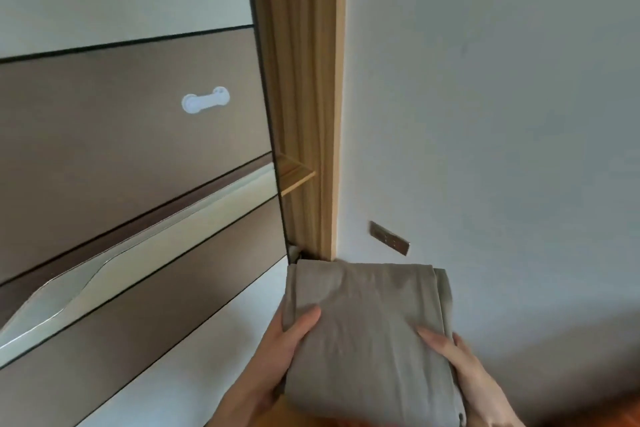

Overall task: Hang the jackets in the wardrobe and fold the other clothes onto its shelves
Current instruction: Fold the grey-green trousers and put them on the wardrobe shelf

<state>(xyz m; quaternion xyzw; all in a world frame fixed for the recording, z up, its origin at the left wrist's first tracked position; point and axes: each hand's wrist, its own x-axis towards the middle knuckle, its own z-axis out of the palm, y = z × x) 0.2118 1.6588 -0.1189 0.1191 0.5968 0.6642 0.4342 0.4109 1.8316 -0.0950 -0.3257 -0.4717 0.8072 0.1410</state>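
a folded grey-brown garment (367,333) is held at the wardrobe's narrow opening (298,114), left hand (277,357) and right hand (460,367) each gripping an edge; folding looks done, but the wooden shelf (296,173) has yet to receive it.

A folded garment (367,333) is held between the left hand (277,354) and right hand (460,367), before the wardrobe (301,97); a shelf (296,173) is seen inside, a wall plate (389,238) to the right.

Folded grey-beige garment (367,333), lightly creased, held flat in mid-air just before wooden wardrobe (304,97), whose sliding door (138,156) leaves a narrow gap showing one shelf (296,174).
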